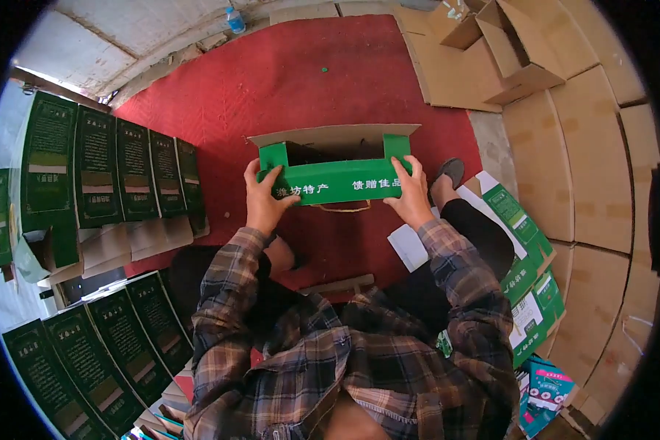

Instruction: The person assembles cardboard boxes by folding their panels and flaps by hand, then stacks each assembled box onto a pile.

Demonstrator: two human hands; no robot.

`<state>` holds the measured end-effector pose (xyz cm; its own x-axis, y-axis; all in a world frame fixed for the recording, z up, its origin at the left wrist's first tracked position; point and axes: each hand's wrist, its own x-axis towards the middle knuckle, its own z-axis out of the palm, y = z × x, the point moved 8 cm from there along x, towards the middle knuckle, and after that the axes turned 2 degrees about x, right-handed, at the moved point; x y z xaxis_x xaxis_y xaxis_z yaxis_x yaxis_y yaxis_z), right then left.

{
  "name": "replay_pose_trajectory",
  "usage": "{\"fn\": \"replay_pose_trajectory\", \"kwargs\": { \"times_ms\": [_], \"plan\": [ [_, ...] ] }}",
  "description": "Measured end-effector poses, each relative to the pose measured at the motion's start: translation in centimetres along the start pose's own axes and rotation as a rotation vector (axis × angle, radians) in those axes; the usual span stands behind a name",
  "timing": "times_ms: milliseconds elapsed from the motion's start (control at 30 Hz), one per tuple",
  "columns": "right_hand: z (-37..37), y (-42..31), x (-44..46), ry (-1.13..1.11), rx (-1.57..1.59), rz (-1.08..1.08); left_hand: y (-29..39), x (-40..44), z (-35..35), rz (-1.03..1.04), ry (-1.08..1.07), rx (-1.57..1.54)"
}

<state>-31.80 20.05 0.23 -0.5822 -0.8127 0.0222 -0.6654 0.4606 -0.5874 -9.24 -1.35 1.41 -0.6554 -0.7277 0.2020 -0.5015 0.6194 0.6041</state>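
Between my hands is a green cardboard gift box (341, 187) with white Chinese lettering on its near side. Its top stands open, with the far flap raised and small green side flaps at each end. A tan cord handle (342, 208) hangs below its near face. My left hand (268, 198) grips the box's left end, thumb on the front panel. At the right end, my right hand (411, 192) holds it the same way, fingers on the corner near the side flap. The inside of the box is dark, so its contents cannot be made out.
Dark green boxes (99, 165) stand in rows on the left. Large brown cartons (587, 169) are stacked at the right, with flat green boxes (528, 308) leaning nearby. An open carton (517, 55) is at the back right. Red carpet (308, 81) covers the floor; a blue bottle (235, 20) stands behind.
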Motion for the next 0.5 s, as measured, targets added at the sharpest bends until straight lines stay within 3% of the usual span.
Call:
{"fn": "replay_pose_trajectory", "kwargs": {
  "times_ms": [200,500],
  "plan": [
    [0.2,0.3,0.1,-0.021,-0.054,-0.001,1.2,-0.6,1.9,0.081,-0.183,0.212],
    [0.4,-0.1,0.1,-0.022,-0.176,-0.063,1.0,-0.4,2.3,0.1,-0.145,0.277]
  ]
}}
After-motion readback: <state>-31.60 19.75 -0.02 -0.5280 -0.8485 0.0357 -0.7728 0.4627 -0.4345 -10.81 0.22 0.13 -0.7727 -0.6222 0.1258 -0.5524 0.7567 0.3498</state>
